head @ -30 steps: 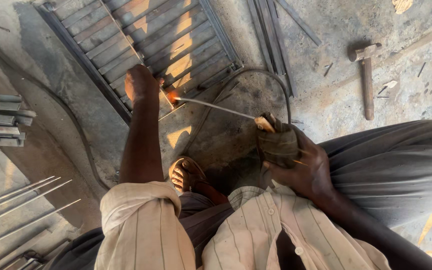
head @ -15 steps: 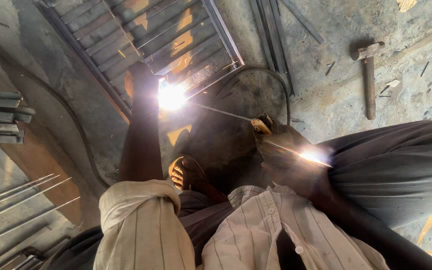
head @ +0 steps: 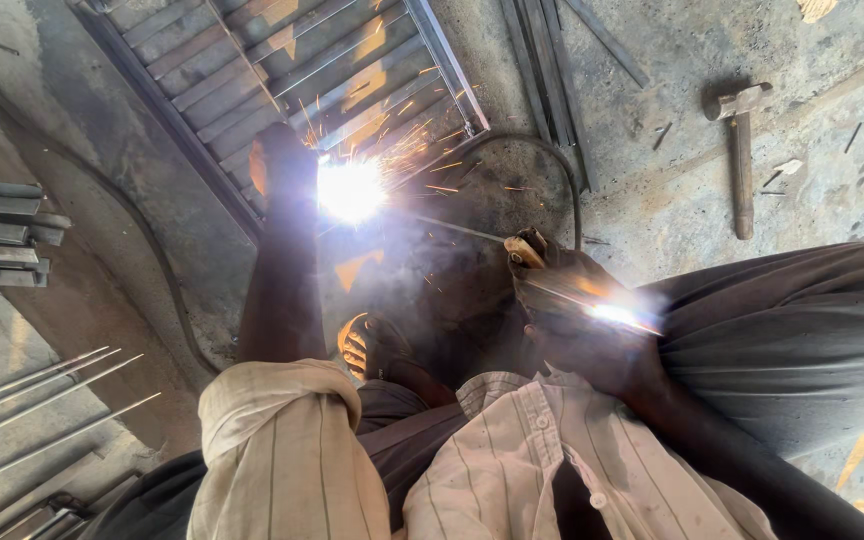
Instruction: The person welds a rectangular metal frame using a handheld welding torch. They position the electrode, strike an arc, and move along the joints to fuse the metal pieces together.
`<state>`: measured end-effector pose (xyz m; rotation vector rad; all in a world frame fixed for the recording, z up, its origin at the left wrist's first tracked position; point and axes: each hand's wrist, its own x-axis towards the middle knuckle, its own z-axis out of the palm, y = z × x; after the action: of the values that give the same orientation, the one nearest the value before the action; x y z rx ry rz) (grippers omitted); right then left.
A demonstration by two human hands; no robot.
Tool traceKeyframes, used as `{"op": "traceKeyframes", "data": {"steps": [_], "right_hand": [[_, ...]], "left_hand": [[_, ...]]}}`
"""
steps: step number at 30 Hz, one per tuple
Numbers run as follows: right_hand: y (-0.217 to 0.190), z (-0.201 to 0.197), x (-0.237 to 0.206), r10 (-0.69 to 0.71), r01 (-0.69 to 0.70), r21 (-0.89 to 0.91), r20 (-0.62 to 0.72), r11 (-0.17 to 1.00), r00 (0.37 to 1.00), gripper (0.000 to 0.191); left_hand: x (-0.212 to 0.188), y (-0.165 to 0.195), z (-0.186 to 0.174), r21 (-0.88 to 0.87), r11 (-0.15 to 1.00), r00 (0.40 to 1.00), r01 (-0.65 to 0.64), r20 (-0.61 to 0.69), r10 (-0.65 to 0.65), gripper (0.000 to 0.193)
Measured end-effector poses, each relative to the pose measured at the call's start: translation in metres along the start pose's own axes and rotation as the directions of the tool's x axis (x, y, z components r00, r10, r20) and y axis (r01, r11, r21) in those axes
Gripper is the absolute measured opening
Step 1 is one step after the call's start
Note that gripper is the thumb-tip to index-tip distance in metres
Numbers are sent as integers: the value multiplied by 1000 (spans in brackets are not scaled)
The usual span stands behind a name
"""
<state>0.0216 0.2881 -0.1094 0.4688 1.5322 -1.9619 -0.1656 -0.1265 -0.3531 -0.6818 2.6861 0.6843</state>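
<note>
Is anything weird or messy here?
Yes. The left hand is bare and rests on the metal grille right beside the white welding arc, with sparks flying past. The right hand holds the electrode holder. A hammer lies loose on the concrete floor.

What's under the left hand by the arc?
The left hand rests on the slatted metal frame lying on the concrete floor. The arc's glare hides the joint and the rod tip.
</note>
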Motion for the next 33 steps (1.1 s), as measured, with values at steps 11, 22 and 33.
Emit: {"op": "traceKeyframes", "data": {"steps": [11, 22, 33], "right_hand": [[23, -18, 2, 147, -197, 654, 132, 730, 980, 50], [-2, 3, 2, -12, 19, -305, 24, 952, 1000, 60], [11, -25, 13, 173, -344, 522, 348, 780, 921, 55]], "left_hand": [[-2, 8, -2, 19, 1000, 1000, -12, -18, 13, 28], [-2, 2, 1, 36, 991, 984, -132, -113, 135, 39], [-1, 5, 4, 188, 970, 973, -156, -142, 184, 58]]}}
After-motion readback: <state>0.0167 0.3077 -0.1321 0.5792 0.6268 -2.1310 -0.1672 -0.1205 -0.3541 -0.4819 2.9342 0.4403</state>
